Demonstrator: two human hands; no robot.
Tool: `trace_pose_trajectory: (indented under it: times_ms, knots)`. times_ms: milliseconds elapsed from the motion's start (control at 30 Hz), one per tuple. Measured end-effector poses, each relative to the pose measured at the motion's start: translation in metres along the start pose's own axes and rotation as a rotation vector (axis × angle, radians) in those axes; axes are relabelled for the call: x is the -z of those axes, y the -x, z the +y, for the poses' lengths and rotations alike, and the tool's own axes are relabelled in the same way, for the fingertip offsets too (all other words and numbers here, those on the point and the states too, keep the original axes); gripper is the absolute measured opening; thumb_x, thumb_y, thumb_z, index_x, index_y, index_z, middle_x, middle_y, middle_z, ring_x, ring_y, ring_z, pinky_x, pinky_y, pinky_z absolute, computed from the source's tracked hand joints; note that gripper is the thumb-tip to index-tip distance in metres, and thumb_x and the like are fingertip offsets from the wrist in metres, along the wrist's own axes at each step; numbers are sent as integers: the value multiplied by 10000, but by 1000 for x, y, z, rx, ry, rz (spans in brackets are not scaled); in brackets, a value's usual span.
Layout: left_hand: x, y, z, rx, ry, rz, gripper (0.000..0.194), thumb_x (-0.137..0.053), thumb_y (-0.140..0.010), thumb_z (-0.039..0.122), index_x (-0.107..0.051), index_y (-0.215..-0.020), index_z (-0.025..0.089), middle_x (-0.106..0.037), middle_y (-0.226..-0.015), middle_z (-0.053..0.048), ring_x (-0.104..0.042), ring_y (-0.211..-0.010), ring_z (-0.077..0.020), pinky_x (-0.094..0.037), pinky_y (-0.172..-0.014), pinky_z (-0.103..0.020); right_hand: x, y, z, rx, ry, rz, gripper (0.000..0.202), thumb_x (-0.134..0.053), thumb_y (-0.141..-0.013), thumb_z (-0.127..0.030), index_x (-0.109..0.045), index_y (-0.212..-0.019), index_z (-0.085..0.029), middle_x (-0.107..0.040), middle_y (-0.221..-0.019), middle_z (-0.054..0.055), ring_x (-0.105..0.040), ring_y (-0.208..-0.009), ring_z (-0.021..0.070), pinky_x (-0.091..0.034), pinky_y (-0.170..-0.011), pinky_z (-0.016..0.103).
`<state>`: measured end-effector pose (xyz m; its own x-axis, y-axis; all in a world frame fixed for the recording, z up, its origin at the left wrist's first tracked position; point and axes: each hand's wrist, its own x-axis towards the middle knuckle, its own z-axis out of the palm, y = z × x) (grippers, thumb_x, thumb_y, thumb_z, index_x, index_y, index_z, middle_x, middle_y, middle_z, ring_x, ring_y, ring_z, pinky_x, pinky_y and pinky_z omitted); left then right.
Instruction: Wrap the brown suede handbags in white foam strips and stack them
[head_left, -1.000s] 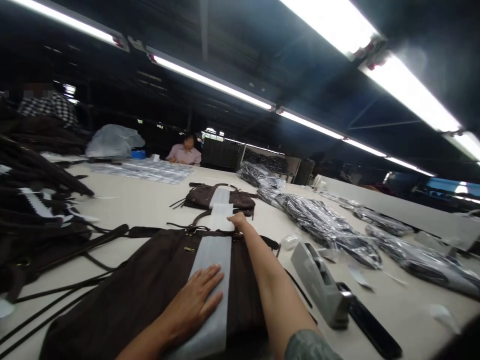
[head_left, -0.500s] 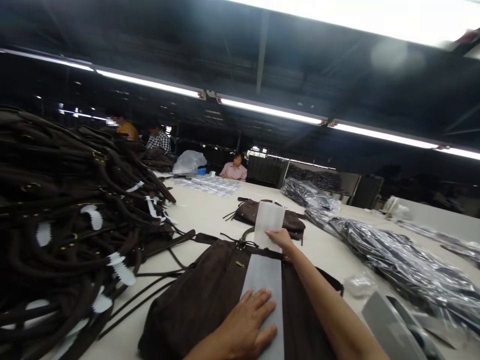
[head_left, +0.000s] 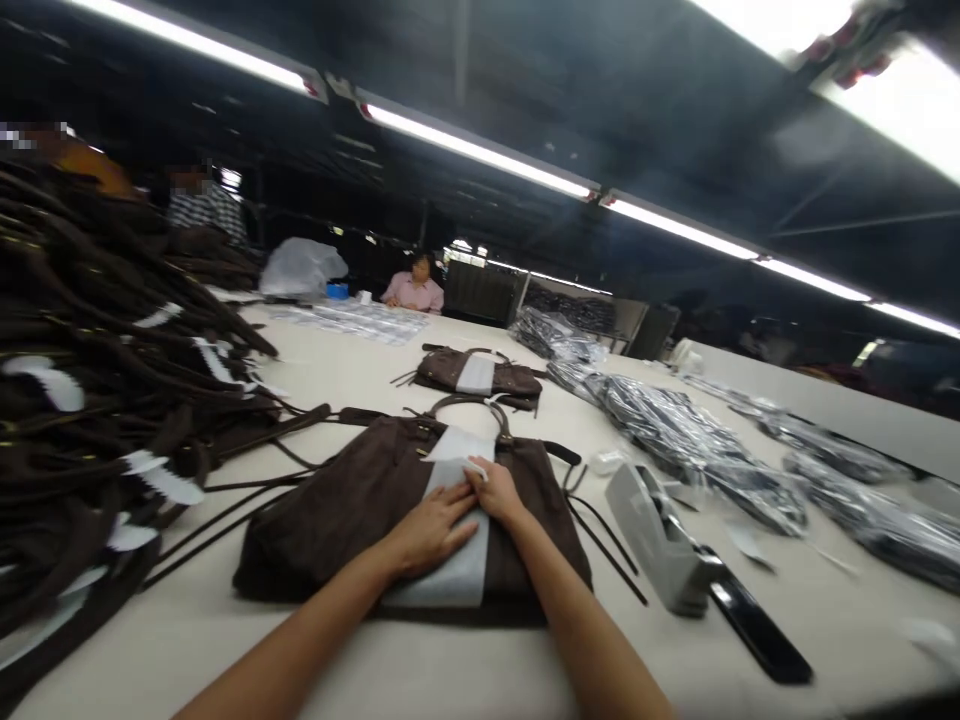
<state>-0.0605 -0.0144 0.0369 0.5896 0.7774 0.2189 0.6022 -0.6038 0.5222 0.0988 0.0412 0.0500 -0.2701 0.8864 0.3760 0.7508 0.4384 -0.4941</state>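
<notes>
A dark brown handbag (head_left: 322, 520) lies flat on the table in front of me, its handles pointing away. Down its middle runs a white wrapping strip (head_left: 442, 585), one end folded back over the front. My left hand (head_left: 433, 530) rests on the strip with fingers stretched out, pressing it against the bag. Just beyond, my right hand (head_left: 495, 492) pinches the folded end of the strip, close to the left fingertips. Part of the strip is hidden under both hands.
Brown bags with white-wrapped parts form a tall pile (head_left: 97, 400) at left. Behind lies another brown bag (head_left: 442, 368). At right stand a grey tape dispenser (head_left: 652, 540) and plastic-wrapped bags (head_left: 667, 425); a black flat object (head_left: 761, 620) lies nearer. A person (head_left: 416, 290) sits at the far end.
My right hand has brought the strip's raised far end down toward me onto the bag, beside my left hand. The view has shifted right, showing the whole tape dispenser.
</notes>
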Motion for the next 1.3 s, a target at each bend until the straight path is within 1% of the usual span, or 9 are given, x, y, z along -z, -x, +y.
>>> trace_pose_trajectory:
  times_ms: [233, 433, 600, 700, 800, 900, 1000, 1167, 1300]
  knots:
    - [-9, -7, -16, -75, -71, 122, 538, -428, -944, 495, -537, -1366, 180, -512, -1441, -117, -474, -1345, -270, -353, -1166, -454, -1, 4, 15, 3, -22, -95, 189, -559, -954, -276, -748, -961, -275, -748, -1047, -32, -653, -1107, 144, -423, -1069, 281]
    - [-4, -1, -11, -102, -179, 479, 206, -514, -891, 356, -594, -944, 174, -611, -1076, -119, -598, -1081, -263, -504, -990, -406, -1, 14, 26, 67, -214, -105, 281, -647, -875, -132, -732, -1116, -248, -690, -1200, 4, -602, -1211, 159, -391, -1128, 331]
    - [3, -3, -3, -104, -303, 821, 432, -551, -819, 235, -502, -1232, 116, -504, -1312, -191, -445, -1311, -343, -373, -1116, -512, 8, 18, 25, 53, -202, -154, 387, -600, -836, -6, -716, -1148, -204, -675, -1221, 32, -588, -1226, 138, -367, -1149, 316]
    - [4, -4, -1, -239, -339, 707, 565, -495, -809, 143, -455, -1373, 159, -413, -1492, -142, -354, -1415, -317, -229, -1204, -543, 10, 18, 23, 47, -131, -178, 404, -607, -842, -42, -705, -1181, -239, -652, -1272, 3, -540, -1283, 142, -348, -1161, 304]
    - [3, -2, -3, -341, -338, 587, 405, -448, -847, 146, -619, -1210, 206, -649, -1248, -68, -584, -1205, -241, -368, -1140, -461, 10, 19, 23, 58, -106, -207, 432, -592, -844, -45, -701, -1191, -279, -650, -1279, -29, -530, -1293, 138, -341, -1165, 298]
    - [3, 0, -6, -237, -232, 551, 268, -467, -905, 267, -695, -1022, 187, -722, -1035, -47, -668, -985, -198, -512, -950, -344, 10, 19, 25, 31, -96, -205, 531, -559, -797, 18, -691, -1203, -299, -635, -1297, -51, -510, -1311, 134, -351, -1161, 311]
    - [5, 1, -7, -129, -78, 483, 348, -428, -950, 391, -707, -961, 183, -731, -996, -45, -673, -957, -190, -514, -948, -328, 13, 19, 28, 38, -118, -212, 560, -538, -764, 42, -689, -1215, -253, -631, -1309, -28, -495, -1324, 136, -344, -1158, 276]
    - [0, -5, -14, -62, -74, 426, 483, -367, -958, 515, -695, -1109, 195, -612, -1322, -72, -560, -1233, -239, -402, -1129, -409, 19, 19, 31, 70, -156, -266, 588, -506, -755, 60, -695, -1204, -270, -614, -1329, -38, -463, -1349, 144, -320, -1171, 299]
    - [-11, -9, -28, -54, -83, 161, 657, -271, -952, 602, -508, -1407, 193, -397, -1535, -55, -392, -1408, -239, -286, -1202, -424, 20, 19, 28, 71, -144, -296, 534, -502, -792, 36, -701, -1193, -255, -583, -1368, -42, -425, -1373, 131, -305, -1173, 280]
